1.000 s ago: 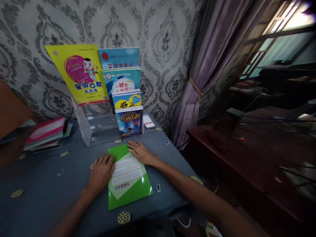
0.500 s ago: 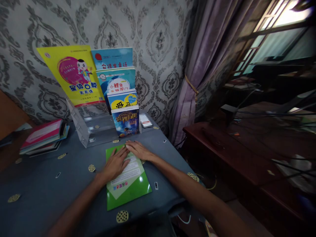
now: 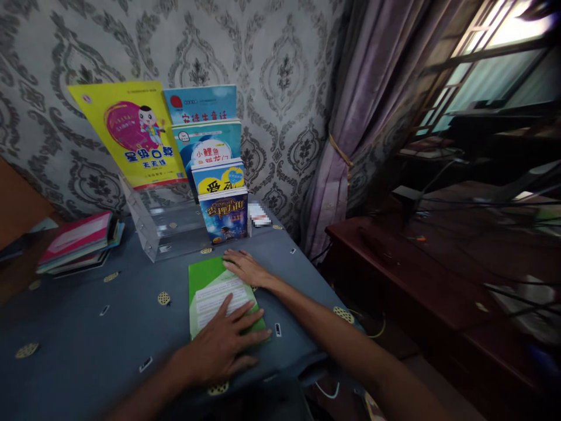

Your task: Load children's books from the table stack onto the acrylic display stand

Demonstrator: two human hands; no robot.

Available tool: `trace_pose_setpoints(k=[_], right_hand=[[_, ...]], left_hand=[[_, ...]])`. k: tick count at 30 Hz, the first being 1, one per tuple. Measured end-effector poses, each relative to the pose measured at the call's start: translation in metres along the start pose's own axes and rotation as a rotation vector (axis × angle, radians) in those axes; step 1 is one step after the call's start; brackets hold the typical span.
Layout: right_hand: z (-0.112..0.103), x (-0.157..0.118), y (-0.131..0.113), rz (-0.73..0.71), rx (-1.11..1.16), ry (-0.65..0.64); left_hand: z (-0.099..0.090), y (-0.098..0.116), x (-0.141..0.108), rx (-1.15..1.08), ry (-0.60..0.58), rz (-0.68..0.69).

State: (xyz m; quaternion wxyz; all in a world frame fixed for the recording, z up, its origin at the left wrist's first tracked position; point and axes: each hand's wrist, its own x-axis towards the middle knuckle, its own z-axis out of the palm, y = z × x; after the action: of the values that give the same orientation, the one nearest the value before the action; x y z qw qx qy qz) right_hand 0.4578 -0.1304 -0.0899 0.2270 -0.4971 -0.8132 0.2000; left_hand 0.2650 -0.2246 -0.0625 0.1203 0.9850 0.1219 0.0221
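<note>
A green book (image 3: 205, 271) with a pale printed text panel lies flat on the blue-grey tablecloth. My left hand (image 3: 225, 342) is spread over its near part, fingers apart, and hides the lower edge. At the book's far right corner rests my right hand (image 3: 246, 268), flat with its fingers stretched out. Just behind stands a clear acrylic rack (image 3: 149, 234). In its right side are several upright books, the front one a dark blue book (image 3: 225, 219). A tall yellow workbook (image 3: 131, 134) leans at the rack's back left.
Left of the rack lies a stack of books with a pink cover (image 3: 76, 237). A blurred white item (image 3: 259, 214) is right of the rack. A purple curtain (image 3: 339, 134) hangs beside the table, and a dark red desk (image 3: 394, 280) with cables stands at the right.
My left hand has slid from the book's far part toward me, to its near edge, with fingers spread wider. My right hand has stayed at the far right corner.
</note>
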Motion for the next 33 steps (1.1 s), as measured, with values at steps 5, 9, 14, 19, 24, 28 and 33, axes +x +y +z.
trace_pose_setpoints(k=[5, 9, 14, 19, 24, 28, 33], right_hand=[[-0.001, -0.004, -0.003, -0.002, -0.037, 0.011], [-0.002, -0.007, -0.008, -0.015, -0.067, 0.032], [-0.005, -0.008, -0.014, 0.002, -0.093, 0.037], [-0.014, -0.013, -0.019, 0.047, -0.181, 0.053], [-0.025, -0.035, -0.025, 0.174, -0.37, 0.04], [-0.031, -0.064, -0.032, 0.268, -0.495, 0.031], [-0.031, -0.102, -0.053, 0.316, -0.576, -0.01]], left_hand=[[0.0, 0.01, -0.006, 0.013, 0.004, 0.011], [0.001, 0.01, -0.006, 0.01, -0.019, -0.007], [0.003, 0.009, -0.003, 0.043, -0.011, -0.037], [0.007, 0.0, -0.016, 0.103, 0.023, -0.027], [0.008, -0.026, -0.051, 0.158, 0.083, -0.037], [-0.004, -0.044, -0.078, 0.14, 0.08, -0.082], [-0.023, -0.054, -0.101, 0.093, 0.096, -0.169]])
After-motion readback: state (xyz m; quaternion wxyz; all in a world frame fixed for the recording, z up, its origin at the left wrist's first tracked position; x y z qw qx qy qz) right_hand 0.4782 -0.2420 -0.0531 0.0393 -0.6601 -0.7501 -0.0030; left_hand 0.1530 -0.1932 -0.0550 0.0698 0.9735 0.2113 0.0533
